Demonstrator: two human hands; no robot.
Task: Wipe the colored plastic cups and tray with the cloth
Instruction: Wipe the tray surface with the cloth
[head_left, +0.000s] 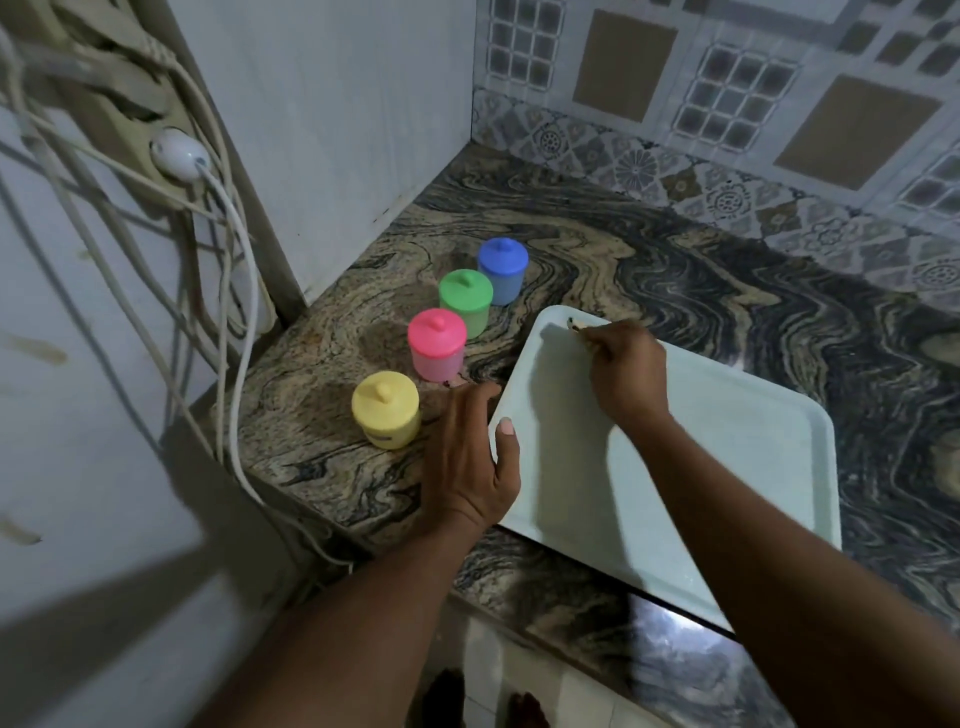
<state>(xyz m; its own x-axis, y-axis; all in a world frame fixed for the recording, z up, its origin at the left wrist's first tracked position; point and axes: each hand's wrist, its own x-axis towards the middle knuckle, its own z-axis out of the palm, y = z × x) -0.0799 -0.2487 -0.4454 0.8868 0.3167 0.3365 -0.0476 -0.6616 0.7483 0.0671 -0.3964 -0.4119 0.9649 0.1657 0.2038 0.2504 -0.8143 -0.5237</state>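
**Tray at the counter's edge, four cups to its left**

Your tray (727, 467) sits on a stone countertop (727, 291), polished and swirled in tan, black and grey. Behind the tray rises a tiled wall (779, 104) with grid and flower patterns. Far left of the tray stands a plain white panel (322, 130), and beyond that a tangle of pale cables (228, 260) hangs down past the counter's end.

The tray is a pale, smooth rectangle with rounded corners and a low raised rim. Its near corner juts out over the counter's front edge. Nothing lies in it except your right hand.

Your left hand (467, 457) is at the tray's left rim, fingers straight and pressed together along the outside, thumb (506, 441) laid over the rim. Your right hand (626, 369) is at the tray's far left corner, fingers curled tight round the cloth (576, 325). Only a small pale, dark-flecked scrap of it shows past your knuckles.

Left of the tray, four small round plastic cups with knobbed lids stand upright in a slanting row, apart from the tray: yellow cup (385, 409) nearest you, then pink cup (436, 345), green cup (465, 301) and blue cup (502, 270) farthest. Pink, green and blue stand very close together, and the yellow one is set a little apart.
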